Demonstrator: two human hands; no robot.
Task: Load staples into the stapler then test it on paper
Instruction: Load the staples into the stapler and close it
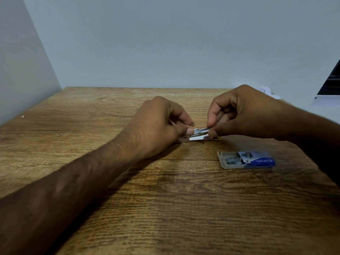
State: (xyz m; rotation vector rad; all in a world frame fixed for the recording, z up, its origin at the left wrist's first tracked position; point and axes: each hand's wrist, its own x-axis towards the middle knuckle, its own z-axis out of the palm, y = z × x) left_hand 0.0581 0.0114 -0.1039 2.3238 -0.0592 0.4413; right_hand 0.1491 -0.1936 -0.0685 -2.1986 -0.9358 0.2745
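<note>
A small metal stapler (199, 134) lies on the wooden table (165, 208) between my hands, its shiny base resting on the wood. My left hand (158, 126) grips its left end, thumb pressed on the metal channel. My right hand (242, 113) pinches the right end of the channel with thumb and forefinger; a bit of yellow shows under those fingers. Whether a strip of staples is between the fingertips I cannot tell. A blue staple box (247, 160) lies to the right, slid half open, with grey staples showing in its tray.
Pale walls close the table at the back and on the left. White paper (266, 91) peeks out behind my right hand at the back right. A tiny scrap (23, 116) lies near the table's left edge.
</note>
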